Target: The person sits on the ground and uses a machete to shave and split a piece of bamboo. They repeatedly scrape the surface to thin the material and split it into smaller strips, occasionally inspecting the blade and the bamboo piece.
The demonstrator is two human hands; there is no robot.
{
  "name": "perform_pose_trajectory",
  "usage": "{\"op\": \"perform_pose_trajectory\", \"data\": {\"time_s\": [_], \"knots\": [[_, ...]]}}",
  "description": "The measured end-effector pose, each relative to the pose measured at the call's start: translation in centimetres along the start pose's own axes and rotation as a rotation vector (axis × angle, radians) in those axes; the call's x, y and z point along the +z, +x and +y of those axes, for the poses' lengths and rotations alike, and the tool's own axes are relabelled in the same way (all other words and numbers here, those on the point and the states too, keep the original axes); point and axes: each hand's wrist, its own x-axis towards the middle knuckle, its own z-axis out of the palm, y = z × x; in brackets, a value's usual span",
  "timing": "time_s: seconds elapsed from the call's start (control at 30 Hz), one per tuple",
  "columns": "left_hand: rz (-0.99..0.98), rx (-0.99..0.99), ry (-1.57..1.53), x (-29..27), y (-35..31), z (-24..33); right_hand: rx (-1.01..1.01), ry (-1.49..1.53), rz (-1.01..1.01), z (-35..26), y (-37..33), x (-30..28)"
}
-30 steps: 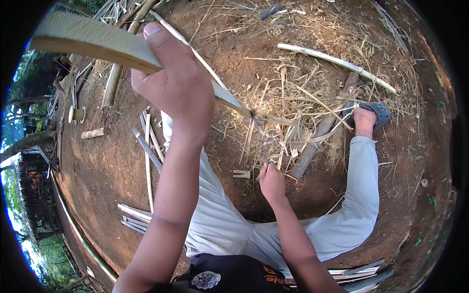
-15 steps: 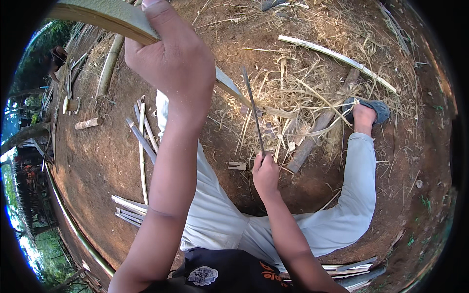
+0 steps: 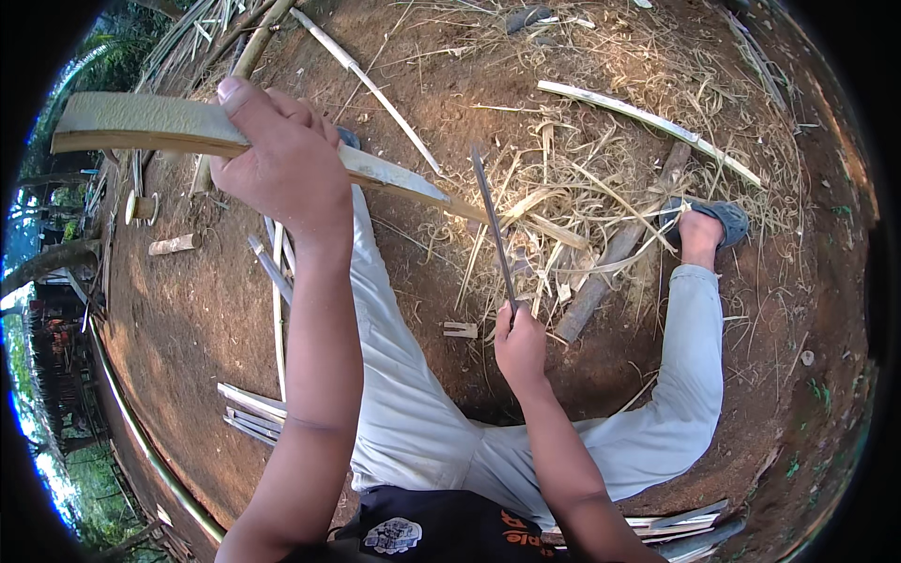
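My left hand (image 3: 293, 178) is closed round a long split bamboo strip (image 3: 150, 124), thumb lying along its top. The strip slopes from the upper left down to the right, its thin end over a heap of curled shavings. In my right hand (image 3: 522, 345) is the handle of a long, narrow, dark-bladed knife (image 3: 493, 218). The blade points up and away from me, crossing in front of the strip's far part. Whether its edge touches the bamboo, I cannot tell. Most of the handle is hidden by my fingers.
Pale shavings (image 3: 610, 188) cover the soil around a wooden log (image 3: 601, 286) between my legs. A pale bamboo strip (image 3: 648, 117) lies beyond them. Cut strips (image 3: 251, 405) are piled at the left, more (image 3: 676, 530) by my right hip. A spool (image 3: 141, 208) stands far left.
My left hand has come down and a little left, with the strip's near end lower and its thin end slightly farther right. My right hand and knife have shifted slightly toward me.
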Motion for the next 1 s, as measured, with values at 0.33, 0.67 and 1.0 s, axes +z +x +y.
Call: {"op": "perform_pose_trajectory", "data": {"time_s": [0.33, 0.67, 1.0], "knots": [[0.166, -0.041, -0.005, -2.4, -0.1, 0.7, 0.244, -0.161, -0.207, 4.5, 0.8, 3.5], [-0.070, -0.240, -0.424, -7.3, 2.0, 2.7, 0.023, 0.006, 0.151, 1.7, 2.2, -0.4], [-0.401, -0.660, -0.710, -6.2, 5.1, 1.2, 0.330, 0.992, -0.631, -1.2, 1.4, -6.0]]}}
